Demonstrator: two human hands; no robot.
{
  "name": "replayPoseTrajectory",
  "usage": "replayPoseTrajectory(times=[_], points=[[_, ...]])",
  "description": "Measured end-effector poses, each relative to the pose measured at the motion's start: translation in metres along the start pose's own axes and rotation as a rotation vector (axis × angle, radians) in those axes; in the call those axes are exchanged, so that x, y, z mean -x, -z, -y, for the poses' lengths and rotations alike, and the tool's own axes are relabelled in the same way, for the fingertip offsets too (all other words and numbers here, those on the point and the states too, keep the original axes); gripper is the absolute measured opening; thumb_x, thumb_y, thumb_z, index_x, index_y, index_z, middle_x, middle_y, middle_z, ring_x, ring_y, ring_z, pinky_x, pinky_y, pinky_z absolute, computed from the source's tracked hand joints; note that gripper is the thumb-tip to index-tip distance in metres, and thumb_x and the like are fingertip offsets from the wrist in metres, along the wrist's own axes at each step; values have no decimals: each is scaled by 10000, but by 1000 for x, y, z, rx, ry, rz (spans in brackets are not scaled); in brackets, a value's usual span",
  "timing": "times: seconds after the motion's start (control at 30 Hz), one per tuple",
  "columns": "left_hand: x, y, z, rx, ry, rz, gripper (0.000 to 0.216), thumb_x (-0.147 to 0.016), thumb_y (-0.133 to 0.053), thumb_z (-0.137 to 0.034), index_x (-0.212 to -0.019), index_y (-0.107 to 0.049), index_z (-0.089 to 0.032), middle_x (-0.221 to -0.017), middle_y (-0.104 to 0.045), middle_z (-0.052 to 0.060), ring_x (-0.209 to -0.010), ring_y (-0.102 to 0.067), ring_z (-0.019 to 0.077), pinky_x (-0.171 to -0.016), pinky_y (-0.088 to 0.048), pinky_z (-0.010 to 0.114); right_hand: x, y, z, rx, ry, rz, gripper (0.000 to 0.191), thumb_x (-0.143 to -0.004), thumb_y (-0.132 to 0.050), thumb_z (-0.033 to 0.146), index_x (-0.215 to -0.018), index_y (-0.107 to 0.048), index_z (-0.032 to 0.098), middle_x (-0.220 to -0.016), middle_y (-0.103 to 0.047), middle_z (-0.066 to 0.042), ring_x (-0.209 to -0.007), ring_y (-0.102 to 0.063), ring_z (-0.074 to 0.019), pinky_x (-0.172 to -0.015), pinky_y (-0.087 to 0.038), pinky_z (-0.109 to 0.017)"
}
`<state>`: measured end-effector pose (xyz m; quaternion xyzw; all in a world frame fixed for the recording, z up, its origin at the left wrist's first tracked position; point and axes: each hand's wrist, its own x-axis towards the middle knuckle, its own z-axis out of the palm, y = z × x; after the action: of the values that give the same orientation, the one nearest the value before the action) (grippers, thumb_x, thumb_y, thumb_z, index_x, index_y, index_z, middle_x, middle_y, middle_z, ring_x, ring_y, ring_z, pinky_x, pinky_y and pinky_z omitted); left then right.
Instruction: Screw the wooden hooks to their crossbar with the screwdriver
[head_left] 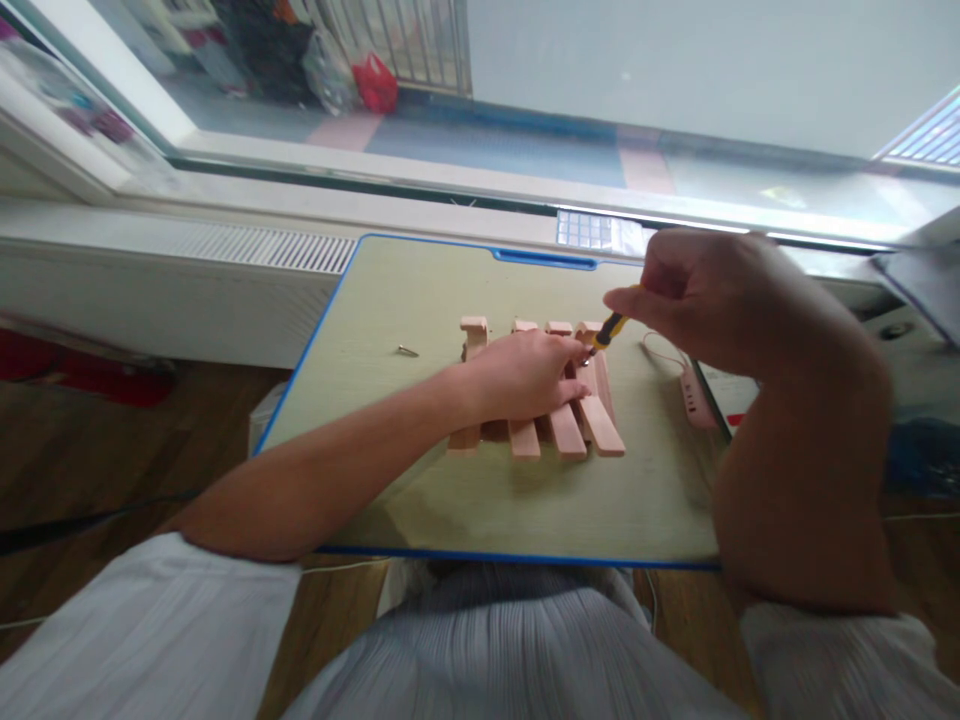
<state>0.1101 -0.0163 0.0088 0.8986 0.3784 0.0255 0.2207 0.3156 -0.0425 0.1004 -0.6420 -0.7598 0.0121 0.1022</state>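
Note:
A small frame of several pale wooden slats [568, 430] lies in the middle of a green desk with a blue rim [420, 300]. My left hand [517, 375] rests on top of the slats, its fingers pressed together near the tip of a tool. My right hand [675, 290] is closed round a screwdriver with a yellow and black handle [611, 326]. The tool points down and left at the far end of the slats. A single loose screw [407, 350] lies on the desk to the left of the frame.
A pink object with a cord [694, 392] lies right of the slats, beside papers [724, 392] at the desk's right edge. Behind the desk run a white radiator grille [255, 248] and a large window. A wooden floor shows on the left.

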Motion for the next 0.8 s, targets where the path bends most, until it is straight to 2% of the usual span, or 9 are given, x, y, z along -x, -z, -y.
replayPoseTrajectory(times=[0.17,0.27,0.37,0.57,0.7,0.8], points=[[0,0,0,9,-7,-5,446,-1048,-665,-483,-1410,-768,-244,-1100,-840,114,-971,-786,294,-816,-549,370,0,0,-1,1,-1,-7,297,-921,-734,490,-777,-630,252,-708,-684,-33,-631,-524,-177,-614,-329,-372],[0,0,0,5,1,0,458,-1044,-662,-495,-1418,-766,-252,-1107,-845,111,-954,-788,299,-776,-541,371,1,1,-1,-58,24,4,203,-906,-762,432,-927,-748,230,-763,-761,-38,-653,-629,-189,-631,-393,-366],[0,0,0,2,9,-3,464,-1049,-652,-506,-1425,-765,-259,-1111,-846,111,-963,-790,301,-781,-544,375,3,2,-2,-101,72,16,222,-915,-757,393,-1080,-812,254,-765,-782,-19,-646,-668,-194,-652,-450,-371],[0,0,1,10,-7,-1,448,-1051,-658,-492,-1408,-771,-245,-1115,-844,114,-977,-788,293,-805,-554,367,8,7,-10,-146,130,54,287,-915,-736,359,-1174,-852,320,-822,-807,-14,-688,-731,-227,-701,-539,-400],[0,1,2,16,-18,1,440,-1051,-656,-487,-1389,-775,-232,-1108,-843,115,-951,-784,288,-789,-546,365,9,8,-11,-133,123,69,271,-920,-723,377,-1153,-850,324,-835,-815,-27,-708,-739,-250,-709,-549,-421],[0,0,2,8,-15,5,453,-1053,-645,-497,-1400,-768,-234,-1119,-843,119,-944,-782,294,-769,-537,369,6,7,-7,-94,79,43,210,-909,-739,400,-1055,-845,292,-802,-792,-43,-700,-708,-251,-694,-525,-426]])
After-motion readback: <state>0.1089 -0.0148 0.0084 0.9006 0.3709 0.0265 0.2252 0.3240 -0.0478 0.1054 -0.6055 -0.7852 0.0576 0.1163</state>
